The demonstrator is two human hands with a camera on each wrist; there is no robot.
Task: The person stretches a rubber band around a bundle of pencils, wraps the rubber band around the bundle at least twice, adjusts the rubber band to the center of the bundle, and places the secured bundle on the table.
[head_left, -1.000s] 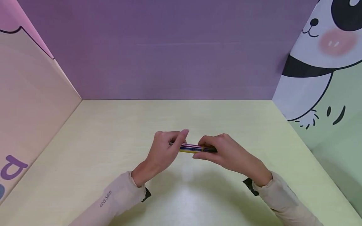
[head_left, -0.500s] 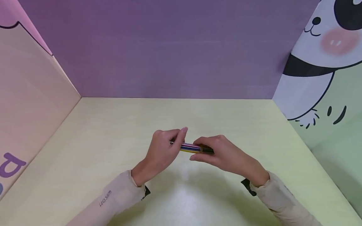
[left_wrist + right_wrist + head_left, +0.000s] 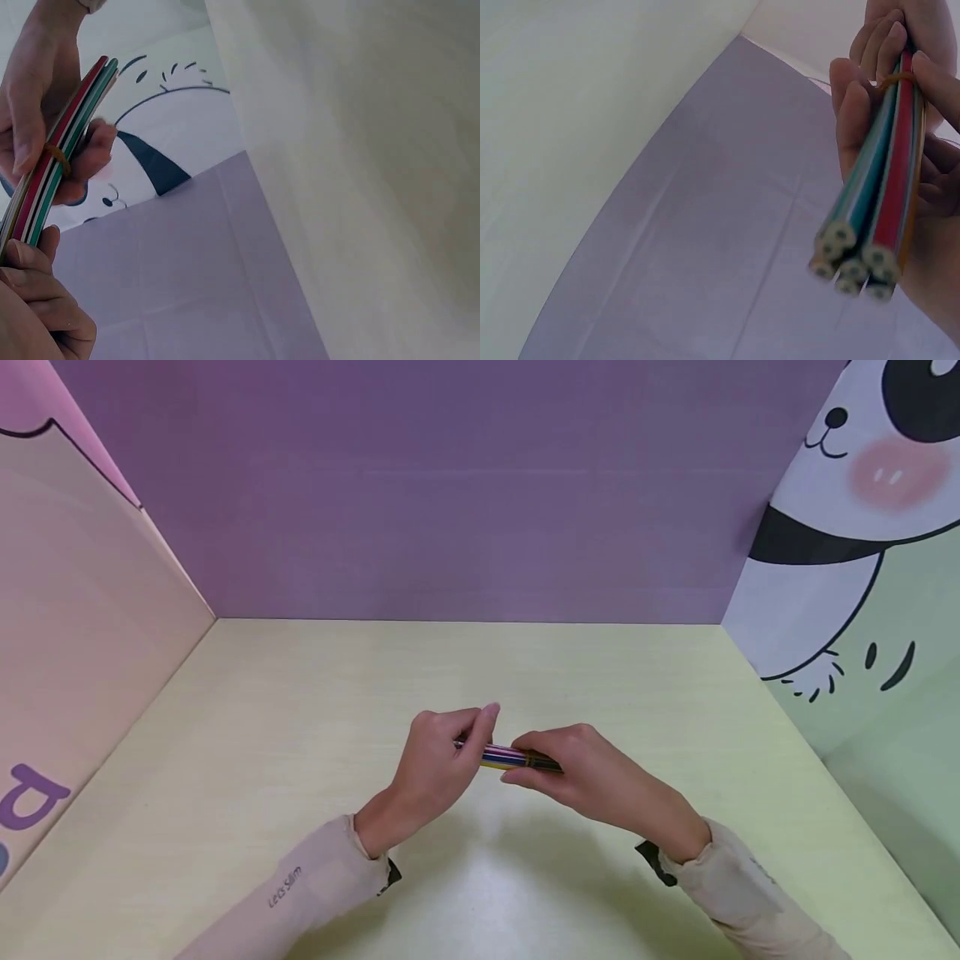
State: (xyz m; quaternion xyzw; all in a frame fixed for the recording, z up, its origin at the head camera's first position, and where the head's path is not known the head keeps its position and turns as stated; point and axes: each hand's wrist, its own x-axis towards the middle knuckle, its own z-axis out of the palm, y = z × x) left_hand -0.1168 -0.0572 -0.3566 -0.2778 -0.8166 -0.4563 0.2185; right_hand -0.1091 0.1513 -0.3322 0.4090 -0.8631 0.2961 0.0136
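Above the table, both hands hold a bundle of striped coloured pencils (image 3: 498, 757) lying nearly level between them. My left hand (image 3: 433, 762) curls its fingers round the left end, thumb along the top, hiding that end. With thumb and fingertips, my right hand (image 3: 603, 777) pinches the bundle at a yellowish-brown rubber band (image 3: 58, 160) wrapped round it. Red and green barrels (image 3: 75, 131) show in the left wrist view. Toward the camera in the right wrist view point several round pencil ends (image 3: 855, 262), beyond the right fingertips.
A pale wood-look table (image 3: 337, 677) lies under the hands. A purple panel (image 3: 465, 527) closes off the back, a pinkish panel (image 3: 90, 635) the left, and a panda-printed green panel (image 3: 900, 760) the right.
My right hand has shifted left along the pencils toward the left hand, and the rubber band sits slightly farther left. The left hand has stayed nearly in place, still gripping.
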